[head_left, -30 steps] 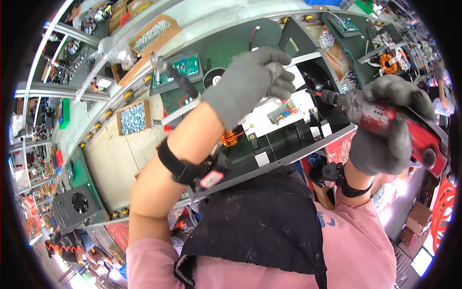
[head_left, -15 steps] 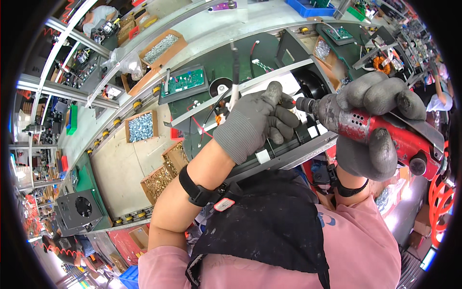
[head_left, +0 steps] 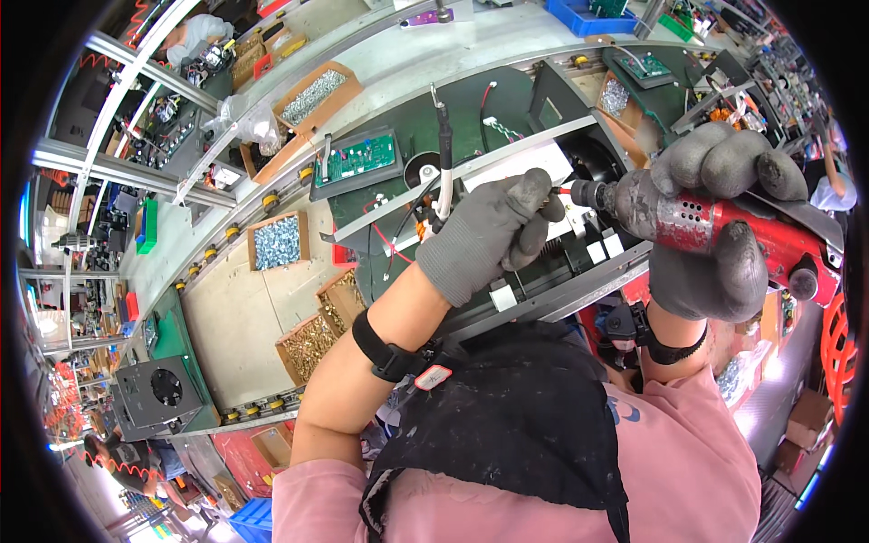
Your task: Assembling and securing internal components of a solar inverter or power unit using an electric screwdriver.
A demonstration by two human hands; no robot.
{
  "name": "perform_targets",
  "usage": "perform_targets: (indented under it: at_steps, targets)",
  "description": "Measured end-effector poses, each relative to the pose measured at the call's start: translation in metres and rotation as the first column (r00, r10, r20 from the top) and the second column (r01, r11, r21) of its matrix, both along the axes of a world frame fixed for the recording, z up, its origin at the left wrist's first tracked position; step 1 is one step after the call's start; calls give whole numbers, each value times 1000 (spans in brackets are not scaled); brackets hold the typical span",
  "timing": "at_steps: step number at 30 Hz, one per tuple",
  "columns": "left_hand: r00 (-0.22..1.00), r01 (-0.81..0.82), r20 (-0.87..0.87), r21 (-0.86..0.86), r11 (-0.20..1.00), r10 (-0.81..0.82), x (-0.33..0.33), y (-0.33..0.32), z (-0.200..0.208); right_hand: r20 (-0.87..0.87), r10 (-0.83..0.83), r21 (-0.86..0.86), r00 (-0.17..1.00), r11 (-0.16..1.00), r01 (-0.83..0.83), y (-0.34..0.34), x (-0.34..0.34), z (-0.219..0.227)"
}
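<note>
In my gloved right hand (head_left: 724, 226) is a red pistol-shaped power screwdriver (head_left: 683, 222), its worn chuck and bit pointing left. My gloved left hand (head_left: 493, 231) is closed in a pinch right at the bit's tip; whatever small thing its fingers hold is hidden. Both hands are above a grey metal chassis (head_left: 543, 299) that carries white blocks, a white panel (head_left: 520, 163) and a black round part. A black-and-white cable (head_left: 445, 163) rises from the chassis beside my left hand, close to a red wire.
A green circuit board (head_left: 362, 158) in a dark tray sits beyond the chassis. Cardboard boxes of silver screws (head_left: 279, 242) and brass-coloured screws (head_left: 308, 348) stand to the left. Orange coiled hose (head_left: 839, 353) hangs at right. A dark fan housing (head_left: 158, 394) lies far left.
The view has shifted slightly, so the surroundings sit a little further right and lower. The left hand's fingers look more curled; both hands stay together at the bit tip.
</note>
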State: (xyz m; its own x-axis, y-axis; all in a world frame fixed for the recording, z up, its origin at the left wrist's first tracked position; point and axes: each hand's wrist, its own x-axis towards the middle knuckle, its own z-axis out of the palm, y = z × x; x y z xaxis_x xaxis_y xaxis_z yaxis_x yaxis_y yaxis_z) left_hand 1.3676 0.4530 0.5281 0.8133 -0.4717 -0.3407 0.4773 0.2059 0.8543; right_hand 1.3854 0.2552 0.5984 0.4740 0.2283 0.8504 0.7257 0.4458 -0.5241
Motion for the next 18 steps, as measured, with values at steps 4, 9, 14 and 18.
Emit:
perform_targets:
  at_steps: [4, 9, 14, 18]
  targets:
    - [997, 1, 83, -78, 997, 6, 3, -2, -1, -18, 72, 5, 997, 997, -72, 0, -1, -1]
    - [986, -167, -14, -120, 979, 166, -1, -11, -6, -95, 86, 10, 992, 996, -85, 1, -4, -4]
    - [992, -110, -87, -191, 975, 95, 0, -1, -8, -45, 127, -39, 991, 991, -129, 4, -1, -4]
    - [993, -93, -93, -178, 980, 77, 2, 3, -4, 0, 158, -74, 987, 985, -158, 7, 0, -2]
